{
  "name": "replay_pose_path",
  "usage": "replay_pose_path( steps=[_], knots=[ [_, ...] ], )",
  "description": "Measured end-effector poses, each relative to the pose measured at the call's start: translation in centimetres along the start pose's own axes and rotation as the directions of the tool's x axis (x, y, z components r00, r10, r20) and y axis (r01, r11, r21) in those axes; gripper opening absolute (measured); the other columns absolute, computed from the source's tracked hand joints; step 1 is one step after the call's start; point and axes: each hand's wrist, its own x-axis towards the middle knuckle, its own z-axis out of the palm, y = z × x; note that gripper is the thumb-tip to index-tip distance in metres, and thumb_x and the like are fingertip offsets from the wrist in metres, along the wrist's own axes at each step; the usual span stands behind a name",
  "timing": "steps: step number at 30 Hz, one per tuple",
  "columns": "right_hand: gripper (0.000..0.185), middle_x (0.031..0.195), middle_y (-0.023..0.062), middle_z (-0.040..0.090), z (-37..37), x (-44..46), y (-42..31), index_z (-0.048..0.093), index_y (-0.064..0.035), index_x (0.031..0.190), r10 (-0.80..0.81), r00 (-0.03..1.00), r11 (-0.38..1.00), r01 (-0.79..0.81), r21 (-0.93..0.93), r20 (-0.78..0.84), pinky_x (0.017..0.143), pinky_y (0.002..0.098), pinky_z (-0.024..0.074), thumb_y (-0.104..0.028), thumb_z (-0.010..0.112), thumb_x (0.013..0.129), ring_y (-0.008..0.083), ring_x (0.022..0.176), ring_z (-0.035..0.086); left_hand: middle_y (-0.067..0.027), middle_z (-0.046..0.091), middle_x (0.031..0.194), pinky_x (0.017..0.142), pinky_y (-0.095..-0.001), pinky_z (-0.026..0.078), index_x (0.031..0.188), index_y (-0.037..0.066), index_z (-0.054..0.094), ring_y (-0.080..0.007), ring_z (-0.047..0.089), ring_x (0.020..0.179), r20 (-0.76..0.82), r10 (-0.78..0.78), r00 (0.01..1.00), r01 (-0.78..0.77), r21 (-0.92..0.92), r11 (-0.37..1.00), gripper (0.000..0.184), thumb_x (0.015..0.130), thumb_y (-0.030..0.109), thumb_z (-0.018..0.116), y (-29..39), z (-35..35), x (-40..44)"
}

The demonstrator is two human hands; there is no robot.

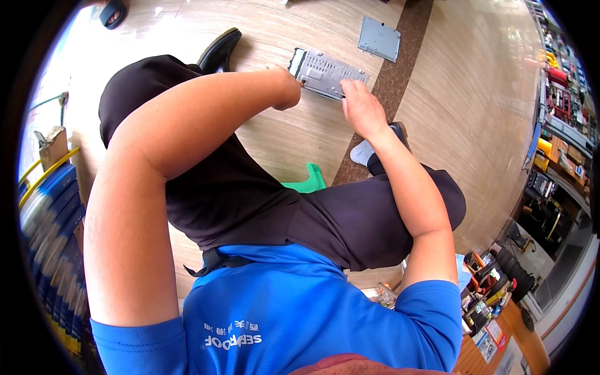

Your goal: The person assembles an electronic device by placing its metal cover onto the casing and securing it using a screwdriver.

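Observation:
A flat grey metal device chassis [322,74] with rows of slots and holes lies on the floor in front of me. My left hand [287,89] is curled at its left end. Those fingers are bent and partly turned away, so whatever they hold is hidden. At the near right edge of the chassis, my right hand [362,107] grips it with fingers and thumb. Farther off to the right, a flat grey metal cover plate [379,39] lies apart from the chassis.
Part of a low green plastic stool [307,181] shows beneath me. Blue packaged goods [53,225] stand at the left. Shelves with tools [559,100] line the right side, and a cluttered wooden desk [484,344] is at lower right. Another person's sandalled foot [112,14] appears at top left.

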Motion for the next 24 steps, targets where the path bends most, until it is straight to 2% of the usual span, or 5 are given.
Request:
replay_pose_path(
  steps=[5,7,13,19,24],
  knots=[
    [0.028,0.104,0.0213,0.060,-0.44,-0.05,-0.40,0.050,-0.0082,0.120,-0.027,1.000,1.000,0.027,0.014,0.001,0.077,0.0515,0.0546,-0.012,0.056,0.093,0.0413,0.089,0.066,-0.0023,0.025,0.165,0.099,-0.0522,0.048,0.141,0.011,0.056,-0.0325,0.055,0.131,0.005,-0.006,1.000,0.006,0.009,1.000,0.054,0.087,0.007,0.063,-0.02,-0.03,0.26],
    [0.032,0.107,0.0217,0.058,-0.85,0.15,-0.79,0.050,-0.0076,0.123,0.120,0.987,0.993,-0.119,-0.016,0.109,0.079,0.0504,0.0544,-0.007,0.055,0.091,0.0415,0.094,0.065,-0.0099,0.046,0.154,0.107,-0.0668,0.037,0.159,0.010,0.025,-0.0371,0.052,0.133,0.027,-0.006,1.000,0.006,-0.007,1.000,0.079,0.091,0.016,0.067,-0.03,-0.05,0.37],
    [0.033,0.105,0.0220,0.060,-0.25,-0.19,-0.58,0.050,-0.0079,0.124,-0.015,1.000,0.998,0.016,0.061,-0.016,0.079,0.0520,0.0543,-0.009,0.056,0.091,0.0433,0.093,0.065,-0.0095,0.044,0.155,0.107,-0.0668,0.037,0.158,0.010,0.025,-0.0372,0.050,0.134,0.030,0.000,1.000,0.000,-0.008,1.000,0.077,0.093,0.017,0.065,-0.03,-0.09,0.23],
    [0.038,0.109,0.0222,0.057,-0.69,0.08,-0.72,0.049,-0.0069,0.127,0.094,0.990,0.996,-0.095,0.002,0.108,0.081,0.0509,0.0541,-0.005,0.056,0.089,0.0426,0.095,0.065,-0.0092,0.044,0.155,0.107,-0.0673,0.037,0.158,0.008,0.026,-0.0374,0.050,0.134,0.033,0.004,0.999,-0.004,-0.012,1.000,0.077,0.092,0.016,0.065,-0.01,-0.20,0.10],
    [0.037,0.107,0.0220,0.059,-0.30,-0.14,-0.28,0.049,-0.0066,0.126,0.024,0.999,0.998,-0.025,0.055,0.031,0.080,0.0510,0.0542,-0.006,0.056,0.089,0.0424,0.094,0.065,-0.0099,0.046,0.154,0.106,-0.0674,0.037,0.158,0.008,0.026,-0.0375,0.052,0.133,0.025,0.001,1.000,0.000,-0.013,1.000,0.078,0.092,0.016,0.066,0.03,-0.20,0.05]
  ],
)
